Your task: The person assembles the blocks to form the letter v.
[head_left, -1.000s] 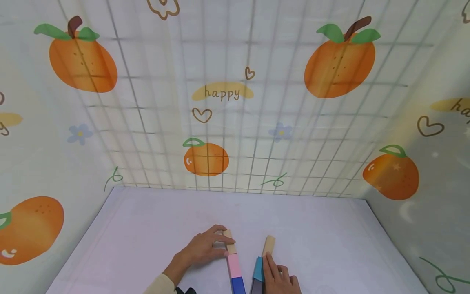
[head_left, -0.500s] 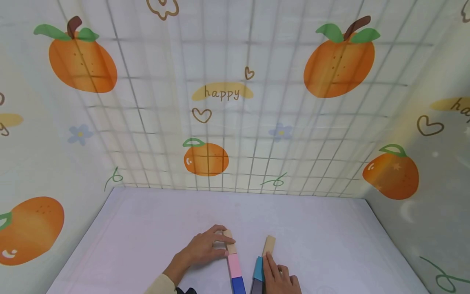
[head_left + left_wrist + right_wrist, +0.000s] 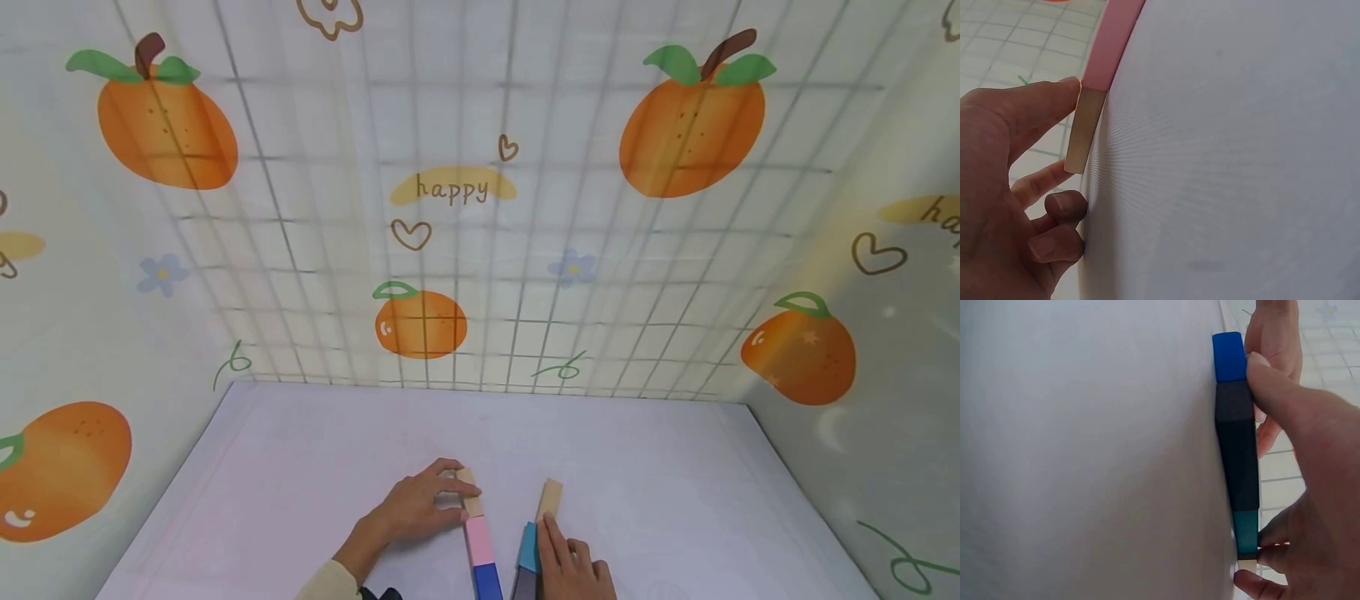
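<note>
Two rows of end-to-end blocks lean toward each other at the front of the table. My left hand (image 3: pixel 423 504) holds the plain wooden block (image 3: pixel 1087 128) at the far end of the left row. Its thumb is right at the joint with the pink block (image 3: pixel 478 540); a blue block (image 3: pixel 487 582) follows. Beside the right row rests my right hand (image 3: pixel 573 567), its index fingertip at the near end of another wooden block (image 3: pixel 550 500). A teal block (image 3: pixel 528 547) and a dark grey block (image 3: pixel 526 585) continue that row. In the right wrist view, the thumb touches near a blue block (image 3: pixel 1230 357).
A white table surface (image 3: pixel 337 433) lies under the blocks. A pale curtain (image 3: pixel 562 167) printed with oranges, and a grid, stands behind and at both sides. Something small and black (image 3: pixel 381 593) shows under the left wrist at the bottom edge.
</note>
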### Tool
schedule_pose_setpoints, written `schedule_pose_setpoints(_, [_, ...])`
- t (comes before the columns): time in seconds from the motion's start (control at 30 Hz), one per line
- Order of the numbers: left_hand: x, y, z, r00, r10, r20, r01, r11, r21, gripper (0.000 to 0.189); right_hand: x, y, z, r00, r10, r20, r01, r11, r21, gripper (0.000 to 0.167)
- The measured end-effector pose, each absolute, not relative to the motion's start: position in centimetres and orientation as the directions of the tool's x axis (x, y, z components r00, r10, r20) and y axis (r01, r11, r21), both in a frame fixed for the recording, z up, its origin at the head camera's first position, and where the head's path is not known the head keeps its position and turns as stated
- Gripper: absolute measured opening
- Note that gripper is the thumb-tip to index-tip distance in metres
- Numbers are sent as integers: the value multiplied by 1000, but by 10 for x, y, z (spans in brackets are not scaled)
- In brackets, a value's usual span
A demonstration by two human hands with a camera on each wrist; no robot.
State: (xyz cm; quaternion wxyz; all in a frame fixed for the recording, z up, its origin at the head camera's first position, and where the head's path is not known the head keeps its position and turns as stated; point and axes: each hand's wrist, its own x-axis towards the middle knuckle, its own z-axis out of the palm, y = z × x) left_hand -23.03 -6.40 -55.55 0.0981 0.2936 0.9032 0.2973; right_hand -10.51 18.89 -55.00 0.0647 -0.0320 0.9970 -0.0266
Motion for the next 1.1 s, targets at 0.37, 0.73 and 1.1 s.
schedule_pose_setpoints(0.37, [-228, -63, -557, -820, 572, 18, 474, 662, 580, 33, -104, 189, -552, -992, -83, -91, -79, 996, -51, 127])
schedule_pose_setpoints(0.73, [-228, -63, -558, -824, 567, 10, 462, 662, 590, 32, -103, 192, -554, -994, -84, -71, -80, 995, -55, 130])
schedule_pose_setpoints(1.1, [-225, -62, -554, -834, 551, -24, 425, 669, 610, 54, -107, 193, -551, -985, -83, -150, -69, 993, -93, 134])
